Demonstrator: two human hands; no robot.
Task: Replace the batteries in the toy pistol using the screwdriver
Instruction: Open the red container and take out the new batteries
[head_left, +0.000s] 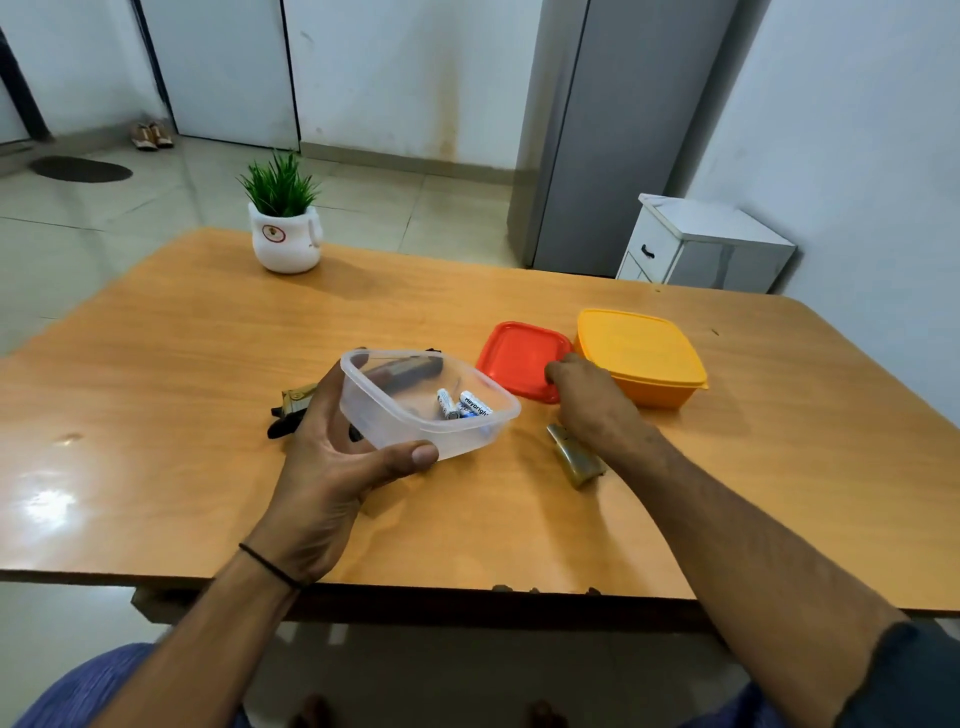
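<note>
A glossy orange-brown wooden counter stands on a pale tiled floor, with a tall grey refrigerator and a small white cabinet against white walls behind it. A green plant in a white ceramic pot sits at the far edge. The left hand grips a clear square plastic container, thumb on its near wall; white-and-blue batteries lie inside. The gold-and-black toy pistol lies half hidden behind that hand. The right hand curls its fingers at the edge of a flat red plastic lid, the grip unclear, beside a closed yellow plastic box
</note>
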